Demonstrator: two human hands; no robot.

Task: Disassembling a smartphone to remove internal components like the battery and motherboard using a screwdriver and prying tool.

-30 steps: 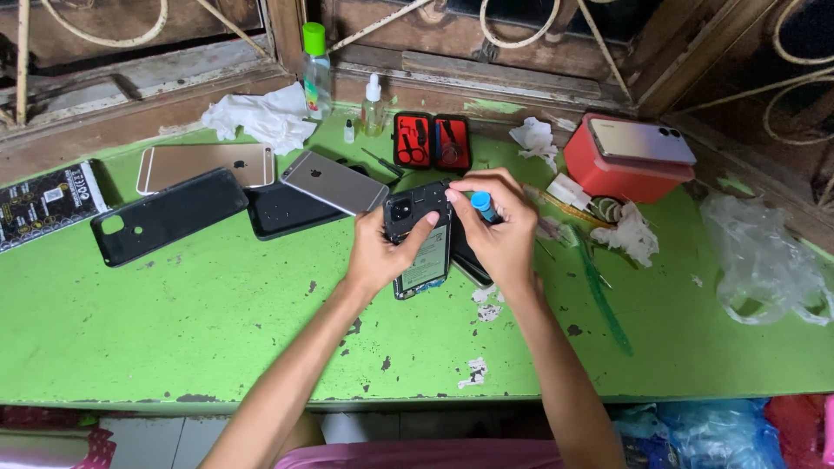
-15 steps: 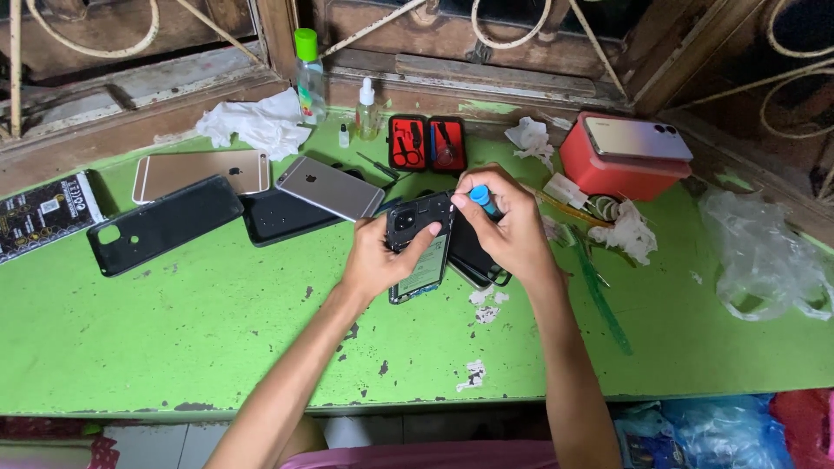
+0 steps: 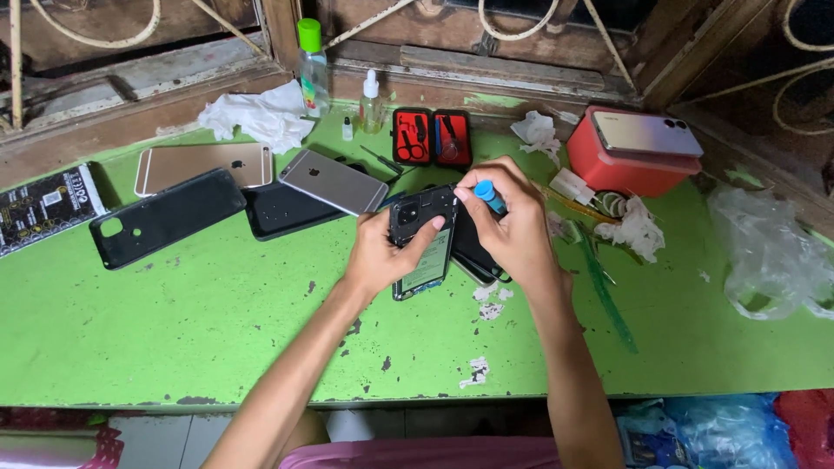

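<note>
The green table carries everything, its paint chipped in spots near the front edge. At the right edge lies a crumpled clear plastic bag. Toward the back right corner stands a red box with a pale phone lying flat on its lid. Along the back left, a black phone cover lies just in front of a gold phone, both face down, and a grey phone rests tilted across a black phone. A white tissue sits bunched against the back edge, beside a clear bottle with a green cap and a small dropper bottle. An open red tool case lies at the back middle.

Near the middle of the table, the left hand is clamped on an opened phone, thumb across its back, holding it tilted just above the table. The right hand is closed around a blue-capped screwdriver, fingers pinching it at the phone's upper right corner. The 2 hands touch the phone from opposite sides. A green stick lies to the right of the right wrist.
</note>
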